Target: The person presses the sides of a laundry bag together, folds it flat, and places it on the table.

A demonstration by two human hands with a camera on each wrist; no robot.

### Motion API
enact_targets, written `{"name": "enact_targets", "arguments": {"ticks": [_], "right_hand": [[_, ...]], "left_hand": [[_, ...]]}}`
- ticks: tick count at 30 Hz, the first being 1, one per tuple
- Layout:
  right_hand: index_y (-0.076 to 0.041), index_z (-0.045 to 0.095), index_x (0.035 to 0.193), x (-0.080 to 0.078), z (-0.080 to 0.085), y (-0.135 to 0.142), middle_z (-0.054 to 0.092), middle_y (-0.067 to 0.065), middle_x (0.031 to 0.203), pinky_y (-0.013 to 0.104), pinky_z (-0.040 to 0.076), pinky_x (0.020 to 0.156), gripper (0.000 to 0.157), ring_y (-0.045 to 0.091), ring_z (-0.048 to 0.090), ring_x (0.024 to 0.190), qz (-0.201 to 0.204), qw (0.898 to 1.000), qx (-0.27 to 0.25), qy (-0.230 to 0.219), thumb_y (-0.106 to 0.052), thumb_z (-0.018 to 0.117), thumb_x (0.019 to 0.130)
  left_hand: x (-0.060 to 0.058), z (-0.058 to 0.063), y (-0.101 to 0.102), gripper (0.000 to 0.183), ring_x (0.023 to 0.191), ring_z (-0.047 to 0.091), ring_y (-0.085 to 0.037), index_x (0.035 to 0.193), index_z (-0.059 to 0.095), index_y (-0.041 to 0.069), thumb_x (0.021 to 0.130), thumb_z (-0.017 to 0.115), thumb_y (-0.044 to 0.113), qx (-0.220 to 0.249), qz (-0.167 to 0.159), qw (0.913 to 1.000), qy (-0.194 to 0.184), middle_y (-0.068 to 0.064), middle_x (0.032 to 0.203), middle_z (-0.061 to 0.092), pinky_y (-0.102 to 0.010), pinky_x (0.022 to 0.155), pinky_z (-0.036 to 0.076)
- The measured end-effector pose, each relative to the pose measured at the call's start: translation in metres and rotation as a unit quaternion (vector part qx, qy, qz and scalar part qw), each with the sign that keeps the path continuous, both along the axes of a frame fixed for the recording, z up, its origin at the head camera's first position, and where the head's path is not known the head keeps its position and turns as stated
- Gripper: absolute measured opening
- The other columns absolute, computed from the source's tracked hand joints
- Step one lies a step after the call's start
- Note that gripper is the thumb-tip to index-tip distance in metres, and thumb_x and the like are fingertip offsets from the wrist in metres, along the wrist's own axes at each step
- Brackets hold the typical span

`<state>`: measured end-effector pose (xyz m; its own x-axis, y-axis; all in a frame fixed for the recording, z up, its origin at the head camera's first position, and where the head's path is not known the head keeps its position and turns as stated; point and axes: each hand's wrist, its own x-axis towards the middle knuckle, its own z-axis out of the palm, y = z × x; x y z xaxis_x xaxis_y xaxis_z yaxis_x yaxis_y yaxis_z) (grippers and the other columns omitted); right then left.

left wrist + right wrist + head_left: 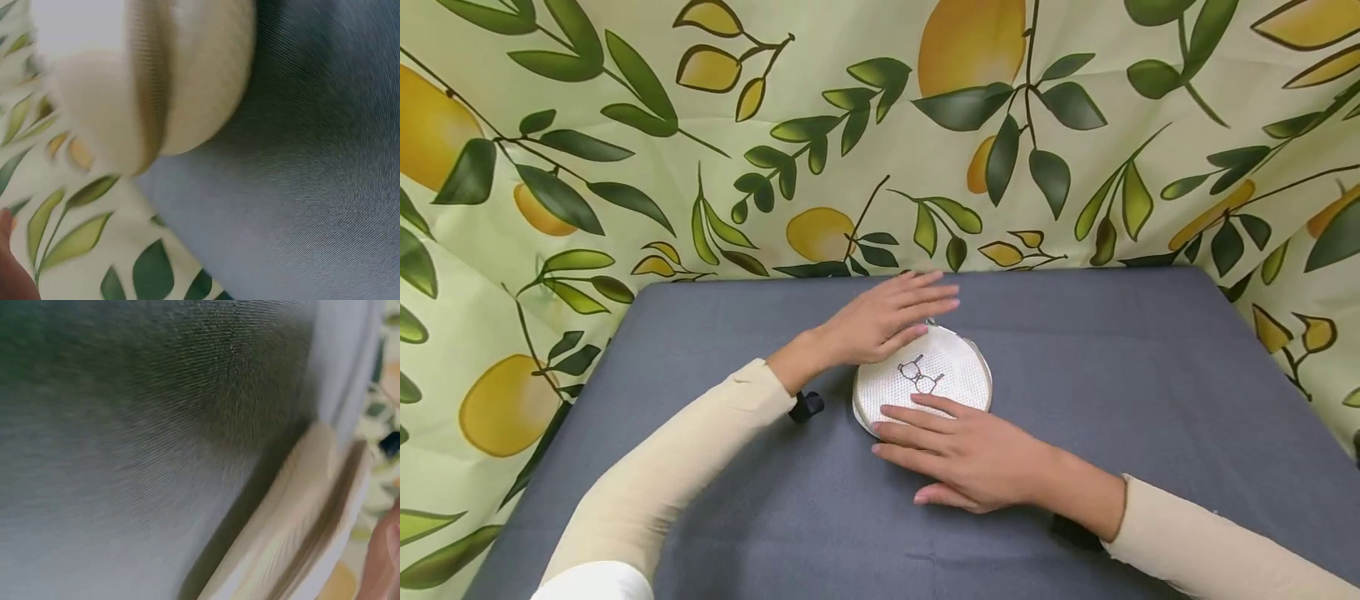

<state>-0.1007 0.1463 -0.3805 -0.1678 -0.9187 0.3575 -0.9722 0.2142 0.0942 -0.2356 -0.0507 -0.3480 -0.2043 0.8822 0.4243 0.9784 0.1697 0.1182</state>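
A round embroidery hoop [958, 375] with white woven cloth lies on the grey tabletop in the head view. Dark outline stitching shows near the middle of the cloth, and a small metal fitting is at its far edge. My left hand [887, 317] is palm down over the hoop's far left edge, fingers extended. Across the near edge lies my right hand [966, 454], its fingers straight and spread, with some over the cloth. Whether either palm presses down is hidden. Both wrist views mostly show blurred cream shapes and grey cloth; the hoop cannot be made out there.
Grey cloth covers the table [1112, 358]. A lemon-print curtain [850, 150] hangs behind it and at both sides. Small black devices [807, 407] sit under the wrists. Beige sleeves [677, 467] cover the forearms.
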Motion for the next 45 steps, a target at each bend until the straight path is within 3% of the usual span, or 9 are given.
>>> {"name": "enact_targets", "arguments": {"ticks": [5,10,13,20,26,31,35,39,45], "right_hand": [[-0.012,0.041,0.146,-0.006,-0.011,-0.025,0.032,0.008,0.152,0.044,0.020,0.112,0.058,0.025,0.021,0.142,0.019,0.998,0.057,0.017,-0.048,0.035,0.101],[-0.014,0.040,0.147,-0.014,-0.019,-0.038,0.033,0.006,0.152,0.043,0.019,0.113,0.060,0.024,0.020,0.142,0.015,0.996,0.085,0.035,-0.051,0.033,0.101],[-0.015,0.038,0.148,-0.019,-0.021,-0.040,0.032,0.006,0.153,0.044,0.018,0.113,0.062,0.025,0.021,0.142,0.006,0.994,0.100,0.035,-0.053,0.032,0.100],[-0.014,0.036,0.149,-0.022,-0.028,-0.032,0.029,0.007,0.154,0.041,0.016,0.114,0.064,0.023,0.018,0.143,0.035,0.992,0.120,0.020,-0.053,0.036,0.099],[-0.012,0.036,0.149,-0.029,-0.030,-0.024,0.027,0.007,0.155,0.039,0.015,0.114,0.064,0.022,0.019,0.143,0.087,0.989,0.115,0.022,-0.052,0.038,0.098],[-0.013,0.034,0.149,-0.039,-0.031,-0.026,0.026,0.007,0.155,0.040,0.015,0.114,0.066,0.021,0.018,0.143,0.113,0.986,0.119,0.014,-0.053,0.039,0.098],[-0.014,0.032,0.151,-0.041,-0.033,-0.024,0.024,0.007,0.156,0.042,0.014,0.114,0.068,0.023,0.015,0.144,0.130,0.984,0.121,-0.007,-0.054,0.041,0.097],[-0.017,0.031,0.151,-0.042,-0.035,-0.023,0.023,0.005,0.156,0.042,0.012,0.114,0.068,0.023,0.013,0.144,0.135,0.983,0.122,-0.020,-0.056,0.041,0.096],[-0.019,0.031,0.151,-0.044,-0.039,-0.023,0.023,0.004,0.157,0.043,0.012,0.114,0.070,0.024,0.013,0.144,0.131,0.984,0.115,-0.026,-0.058,0.042,0.095]], "left_hand": [[-0.006,-0.016,0.021,0.044,0.144,0.013,-0.023,0.147,0.041,0.016,0.103,0.039,0.024,-0.125,-0.066,0.9898,-0.020,-0.002,0.153,0.031,-0.036,0.115,0.004],[-0.004,-0.027,0.038,0.045,0.145,0.010,-0.021,0.147,0.041,0.019,0.103,0.039,0.026,-0.159,-0.109,0.9811,-0.014,-0.002,0.154,0.031,-0.035,0.115,0.003],[-0.004,-0.031,0.044,0.044,0.144,0.011,-0.018,0.147,0.041,0.021,0.104,0.036,0.028,-0.185,-0.116,0.9755,-0.023,0.000,0.153,0.031,-0.035,0.115,0.005],[-0.005,-0.037,0.039,0.044,0.137,0.029,-0.015,0.146,0.041,0.027,0.104,0.031,0.036,-0.208,-0.048,0.9752,-0.059,0.000,0.147,0.041,-0.038,0.109,0.025],[0.001,-0.041,0.034,0.046,0.135,0.032,-0.018,0.148,0.038,0.025,0.104,0.031,0.038,-0.221,0.010,0.9751,-0.019,-0.002,0.145,0.042,-0.048,0.104,0.032],[0.004,-0.048,0.030,0.048,0.135,0.031,-0.018,0.150,0.033,0.025,0.105,0.028,0.038,-0.220,0.040,0.9744,-0.021,-0.001,0.149,0.038,-0.050,0.104,0.032],[0.003,-0.053,0.028,0.046,0.140,0.024,-0.020,0.150,0.035,0.019,0.105,0.033,0.030,-0.180,-0.028,0.9826,-0.037,0.001,0.152,0.033,-0.043,0.112,0.019],[0.001,-0.056,0.027,0.045,0.144,0.014,-0.019,0.147,0.039,0.014,0.104,0.037,0.023,-0.152,-0.110,0.9795,-0.072,0.000,0.154,0.029,-0.036,0.115,0.007],[-0.006,-0.058,0.024,0.045,0.144,0.013,-0.024,0.147,0.040,0.016,0.103,0.037,0.025,-0.152,-0.140,0.9753,-0.079,-0.001,0.156,0.025,-0.040,0.115,0.008]]}}
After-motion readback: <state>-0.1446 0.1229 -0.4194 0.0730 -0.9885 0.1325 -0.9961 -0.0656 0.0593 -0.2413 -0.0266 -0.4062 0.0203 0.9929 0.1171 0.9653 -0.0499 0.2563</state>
